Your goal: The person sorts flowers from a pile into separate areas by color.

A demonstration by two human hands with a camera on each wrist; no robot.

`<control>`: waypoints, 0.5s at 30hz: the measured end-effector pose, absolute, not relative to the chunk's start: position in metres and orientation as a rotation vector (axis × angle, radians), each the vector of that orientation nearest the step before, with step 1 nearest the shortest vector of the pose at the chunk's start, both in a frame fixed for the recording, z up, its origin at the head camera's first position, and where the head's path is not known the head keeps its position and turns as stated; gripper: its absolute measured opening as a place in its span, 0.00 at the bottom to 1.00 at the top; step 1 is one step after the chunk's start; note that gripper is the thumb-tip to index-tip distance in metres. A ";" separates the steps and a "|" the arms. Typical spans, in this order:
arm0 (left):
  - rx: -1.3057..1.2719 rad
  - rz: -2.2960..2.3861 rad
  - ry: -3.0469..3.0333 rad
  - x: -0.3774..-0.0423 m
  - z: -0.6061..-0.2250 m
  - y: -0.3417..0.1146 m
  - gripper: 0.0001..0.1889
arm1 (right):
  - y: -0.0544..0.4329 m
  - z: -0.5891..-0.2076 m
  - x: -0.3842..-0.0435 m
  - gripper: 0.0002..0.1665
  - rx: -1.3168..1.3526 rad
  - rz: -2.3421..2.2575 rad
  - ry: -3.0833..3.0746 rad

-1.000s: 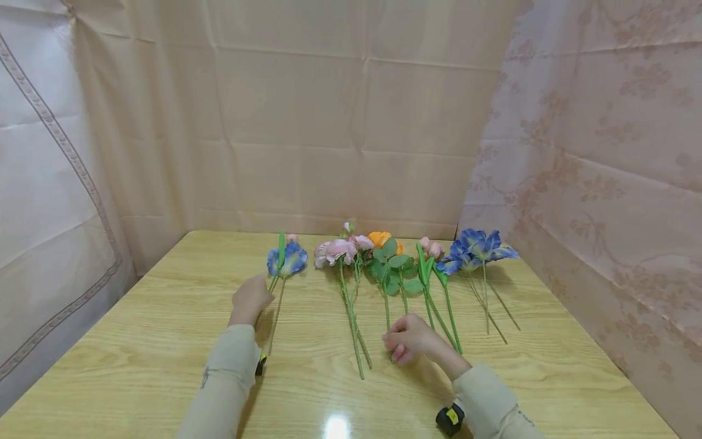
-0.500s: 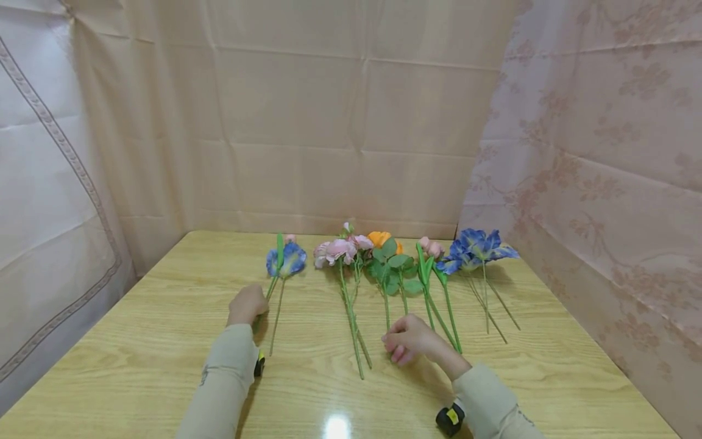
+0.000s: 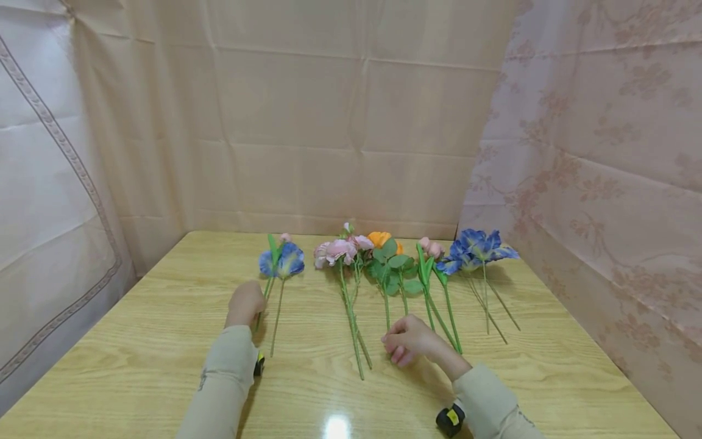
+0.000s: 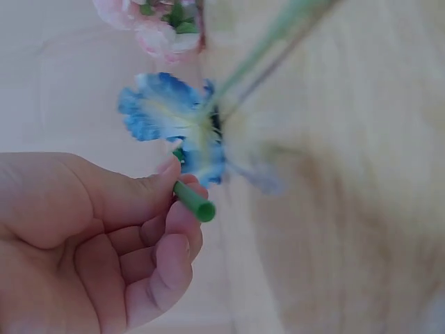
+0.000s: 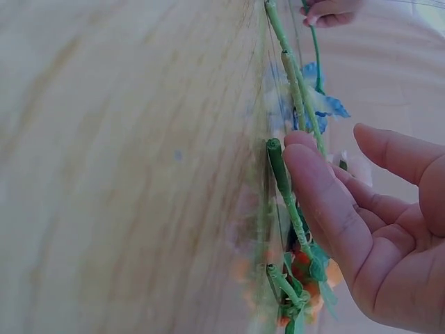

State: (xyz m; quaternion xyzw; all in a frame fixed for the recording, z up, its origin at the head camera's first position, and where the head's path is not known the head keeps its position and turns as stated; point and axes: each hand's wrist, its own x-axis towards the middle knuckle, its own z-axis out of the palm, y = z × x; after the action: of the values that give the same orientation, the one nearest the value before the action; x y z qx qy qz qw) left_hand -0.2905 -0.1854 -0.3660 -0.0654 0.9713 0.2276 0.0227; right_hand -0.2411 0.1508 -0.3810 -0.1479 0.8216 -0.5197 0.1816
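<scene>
My left hand [image 3: 245, 303] pinches the green stem [image 4: 195, 202] of a pink tulip between thumb and fingers, as the left wrist view shows. The tulip's green leaf [image 3: 272, 247] and pink bud [image 3: 285, 237] overlap a blue iris [image 3: 290, 261] on the left of the table. My right hand [image 3: 412, 340] is near the lower stems of the orange roses [image 3: 379, 238]. In the right wrist view, that hand's thumb stands apart from its loosely bent fingers [image 5: 323, 195], beside a green stem [image 5: 279, 167]; nothing is gripped.
Pink peonies [image 3: 341, 250] lie left of the roses. To the right are more pink tulips [image 3: 432, 247] with green leaves, then several blue irises [image 3: 478, 247]. The wooden table [image 3: 164, 360] meets a beige curtain [image 3: 340, 122] at the back and patterned cloth [image 3: 614, 183] at right.
My left hand has moved slightly left with the tulip. The leaf and bud shifted left, and the blue iris beside them moved a little left too. My right hand has stayed put.
</scene>
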 end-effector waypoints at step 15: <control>0.039 0.834 3.115 -0.273 -0.339 -0.171 0.21 | 0.150 -0.380 -0.239 0.12 -0.419 -1.472 2.309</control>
State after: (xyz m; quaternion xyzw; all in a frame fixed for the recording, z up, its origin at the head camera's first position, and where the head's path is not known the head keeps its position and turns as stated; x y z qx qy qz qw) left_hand -0.2730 -0.1715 -0.3394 0.0120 0.9651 0.2584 -0.0415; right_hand -0.2392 0.1500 -0.3796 -0.1487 0.8193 -0.5221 0.1845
